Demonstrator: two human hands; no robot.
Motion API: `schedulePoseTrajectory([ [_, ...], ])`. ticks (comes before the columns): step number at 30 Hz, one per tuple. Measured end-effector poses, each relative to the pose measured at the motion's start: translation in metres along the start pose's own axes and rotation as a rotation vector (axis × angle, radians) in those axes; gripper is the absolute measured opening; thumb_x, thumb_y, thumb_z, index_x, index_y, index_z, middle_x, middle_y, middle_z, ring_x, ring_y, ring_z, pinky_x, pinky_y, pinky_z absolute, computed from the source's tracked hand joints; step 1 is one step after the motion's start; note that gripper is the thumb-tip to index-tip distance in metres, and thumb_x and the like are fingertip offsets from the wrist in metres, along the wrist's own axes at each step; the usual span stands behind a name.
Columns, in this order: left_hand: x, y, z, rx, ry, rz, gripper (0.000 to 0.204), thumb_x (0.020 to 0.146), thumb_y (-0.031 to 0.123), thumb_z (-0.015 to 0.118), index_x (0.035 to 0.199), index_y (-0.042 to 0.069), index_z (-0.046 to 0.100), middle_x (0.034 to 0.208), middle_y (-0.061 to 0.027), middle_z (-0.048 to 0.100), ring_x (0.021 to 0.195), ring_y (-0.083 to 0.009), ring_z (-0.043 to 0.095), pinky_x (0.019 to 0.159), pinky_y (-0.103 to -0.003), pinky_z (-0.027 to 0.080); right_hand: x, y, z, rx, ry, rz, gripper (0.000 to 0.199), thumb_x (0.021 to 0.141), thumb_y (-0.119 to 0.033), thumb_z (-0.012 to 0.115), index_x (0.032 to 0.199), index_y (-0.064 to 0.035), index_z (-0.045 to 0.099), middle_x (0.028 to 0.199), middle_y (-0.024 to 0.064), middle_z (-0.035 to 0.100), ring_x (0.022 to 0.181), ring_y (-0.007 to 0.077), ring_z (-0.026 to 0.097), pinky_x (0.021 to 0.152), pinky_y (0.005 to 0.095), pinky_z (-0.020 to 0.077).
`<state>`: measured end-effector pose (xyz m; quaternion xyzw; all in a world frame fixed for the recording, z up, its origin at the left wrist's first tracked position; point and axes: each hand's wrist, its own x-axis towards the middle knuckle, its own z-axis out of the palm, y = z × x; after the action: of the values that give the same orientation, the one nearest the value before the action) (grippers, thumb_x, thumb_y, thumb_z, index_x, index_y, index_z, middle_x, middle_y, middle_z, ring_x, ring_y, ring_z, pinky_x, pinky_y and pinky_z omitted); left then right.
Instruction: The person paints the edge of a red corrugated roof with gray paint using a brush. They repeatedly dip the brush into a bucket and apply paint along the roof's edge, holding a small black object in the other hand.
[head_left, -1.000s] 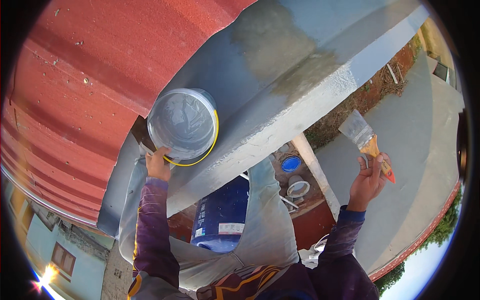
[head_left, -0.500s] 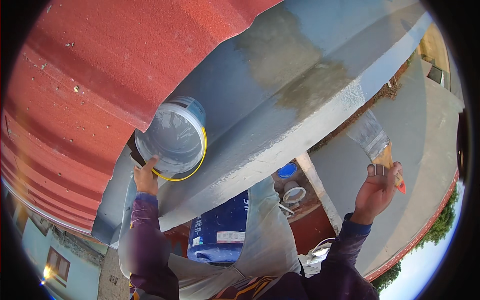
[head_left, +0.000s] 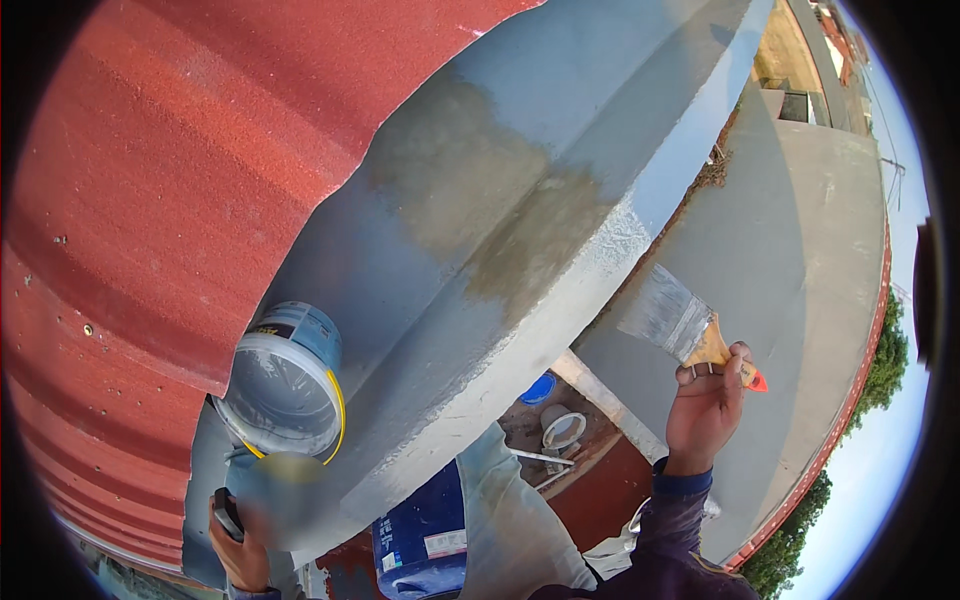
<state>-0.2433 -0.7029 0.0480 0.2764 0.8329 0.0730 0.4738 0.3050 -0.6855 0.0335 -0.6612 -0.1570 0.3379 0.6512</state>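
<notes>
My right hand grips a wide paintbrush by its wooden handle with a red tip. Grey paint coats the bristles, which point up and left, apart from the wall. At the lower left, my left hand is closed round a small black and grey object whose kind I cannot make out. Just beyond that hand, a paint bucket with a yellow handle leans in the grey gutter. Grey paint lines its inside. A darker, wet-looking patch spreads over the gutter's floor and side.
Red corrugated roofing overhangs the gutter on the left. The gutter's raised white-grey edge runs diagonally. Below it are a blue drum, a blue lid and a white ring-shaped piece. A grey slab lies to the right.
My left hand has drawn back from the bucket's rim toward the lower left, keeping the dark object. The view has shifted; the brush stays in my right hand.
</notes>
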Motion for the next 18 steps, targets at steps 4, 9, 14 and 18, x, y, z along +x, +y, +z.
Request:
schedulePoseTrajectory([
  [4, 0.001, 0.032, -0.015, 0.095, 0.145, 0.171, 0.054, 0.097, 0.044, 0.071, 0.121, -0.002, 0.059, 0.108, -0.0136, 0.064, 0.081, -0.0234, 0.067, 0.058, -0.029, 0.051, -0.002, -0.006, 0.010, 0.022, 0.002, -0.003, 0.021, 0.110, -0.021, 0.053, 0.126, -0.0076, 0.051, 0.119, 0.0105, 0.063, 0.090, 0.0210, 0.070, 0.069, 0.0360, 0.0586],
  [9, 0.044, 0.050, -0.054, 0.192, 0.472, 0.517, 0.032, 0.103, 0.026, 0.069, 0.121, 0.003, 0.057, 0.098, -0.0031, 0.060, 0.083, -0.0124, 0.059, 0.070, -0.027, 0.048, -0.002, -0.018, 0.031, 0.070, -0.144, 0.018, 0.023, 0.110, -0.022, 0.054, 0.127, -0.0071, 0.049, 0.119, 0.0139, 0.064, 0.097, 0.0257, 0.070, 0.078, 0.0365, 0.0584],
  [14, 0.140, 0.129, -0.088, 0.231, 0.735, 1.179, 0.023, 0.098, 0.018, 0.079, 0.111, 0.002, 0.070, 0.094, -0.0023, 0.070, 0.080, -0.0101, 0.063, 0.073, -0.025, 0.054, -0.028, -0.018, 0.079, -0.010, -0.443, 0.134, 0.028, 0.107, -0.020, 0.058, 0.128, -0.0036, 0.050, 0.118, 0.0166, 0.065, 0.103, 0.0272, 0.069, 0.084, 0.0372, 0.0577],
  [18, 0.189, 0.200, -0.098, 0.412, 1.070, 1.223, 0.040, 0.089, 0.043, 0.086, 0.106, 0.008, 0.078, 0.101, -0.0057, 0.078, 0.086, -0.0173, 0.074, 0.077, -0.031, 0.057, -0.091, 0.012, 0.150, -0.328, -0.735, 0.182, 0.026, 0.102, -0.012, 0.066, 0.122, 0.0031, 0.062, 0.116, 0.0171, 0.069, 0.101, 0.0255, 0.070, 0.086, 0.0366, 0.0575],
])
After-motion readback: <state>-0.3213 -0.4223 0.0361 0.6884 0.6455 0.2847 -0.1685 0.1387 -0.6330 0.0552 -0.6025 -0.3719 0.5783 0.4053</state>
